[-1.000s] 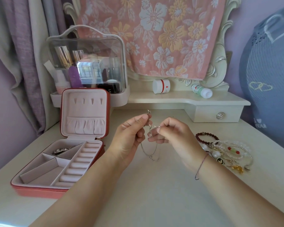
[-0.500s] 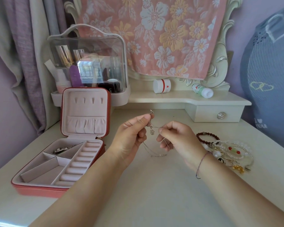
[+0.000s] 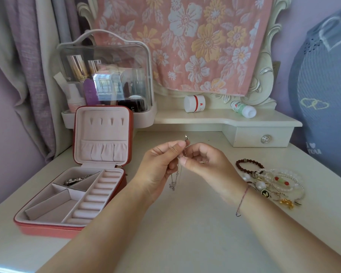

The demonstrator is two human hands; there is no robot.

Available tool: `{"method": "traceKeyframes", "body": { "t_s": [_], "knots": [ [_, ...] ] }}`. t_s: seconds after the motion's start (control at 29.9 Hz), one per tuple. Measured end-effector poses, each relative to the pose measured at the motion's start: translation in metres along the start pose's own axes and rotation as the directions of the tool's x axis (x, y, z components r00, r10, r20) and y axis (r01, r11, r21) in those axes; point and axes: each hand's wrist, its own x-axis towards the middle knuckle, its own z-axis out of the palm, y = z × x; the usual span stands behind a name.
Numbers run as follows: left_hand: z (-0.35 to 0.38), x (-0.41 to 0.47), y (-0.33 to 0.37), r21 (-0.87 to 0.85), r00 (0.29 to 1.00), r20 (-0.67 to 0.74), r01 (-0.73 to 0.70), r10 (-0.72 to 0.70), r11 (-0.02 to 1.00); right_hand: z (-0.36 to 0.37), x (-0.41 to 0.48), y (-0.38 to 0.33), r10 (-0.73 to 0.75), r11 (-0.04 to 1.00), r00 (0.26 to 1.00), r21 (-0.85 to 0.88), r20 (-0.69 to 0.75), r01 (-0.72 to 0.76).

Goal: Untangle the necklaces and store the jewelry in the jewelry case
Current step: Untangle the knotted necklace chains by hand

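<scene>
Left hand [image 3: 158, 168] and right hand [image 3: 207, 164] pinch a thin silver chain necklace [image 3: 174, 184]. Left of that grip, the open red jewelry case [image 3: 47, 228] holds one silver piece [image 3: 75, 180] (barely begun); beaded bracelets [image 3: 274, 182] wait rightward.

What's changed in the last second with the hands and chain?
The right hand closed back in on the left hand, both still pinching the thin necklace; its loop, spread wider half a second ago, now hangs as a narrow strand. The jewelry case and bracelet pile are unmoved.
</scene>
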Motion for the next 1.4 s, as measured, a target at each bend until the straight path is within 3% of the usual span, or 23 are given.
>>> {"method": "traceKeyframes", "body": {
  "t_s": [0.23,0.47,0.6,0.7,1.04,1.2,1.4],
  "knots": [
    [0.002,-0.001,0.002,0.028,1.000,0.014,0.010,-0.011,1.000,-0.003,0.002,0.004,0.038,0.999,0.999,-0.030,-0.018,-0.038],
    [0.001,0.001,-0.004,0.122,0.995,-0.011,0.099,-0.098,0.988,-0.011,0.005,-0.005,0.163,0.966,0.983,0.218,-0.087,-0.140],
    [0.002,0.000,-0.005,0.183,0.992,0.020,0.121,-0.127,0.976,-0.013,0.006,-0.005,0.351,0.812,0.934,0.475,0.069,-0.340],
    [0.004,-0.002,-0.005,0.229,0.987,0.066,0.125,-0.143,0.965,-0.016,0.004,-0.004,0.386,0.770,0.893,0.452,0.232,-0.451],
    [0.004,-0.002,-0.006,0.291,0.982,0.051,0.157,-0.179,0.944,-0.022,0.006,0.001,0.286,0.903,0.958,0.334,0.001,-0.270],
    [0.005,-0.001,-0.007,0.274,0.982,0.022,0.174,-0.187,0.946,-0.025,0.006,0.002,0.121,0.982,0.982,0.160,-0.147,-0.097],
    [0.004,0.001,-0.011,0.312,0.982,-0.032,0.188,-0.187,0.931,-0.028,0.012,0.006,0.024,0.981,0.971,0.191,-0.236,0.023]
  ]
}}
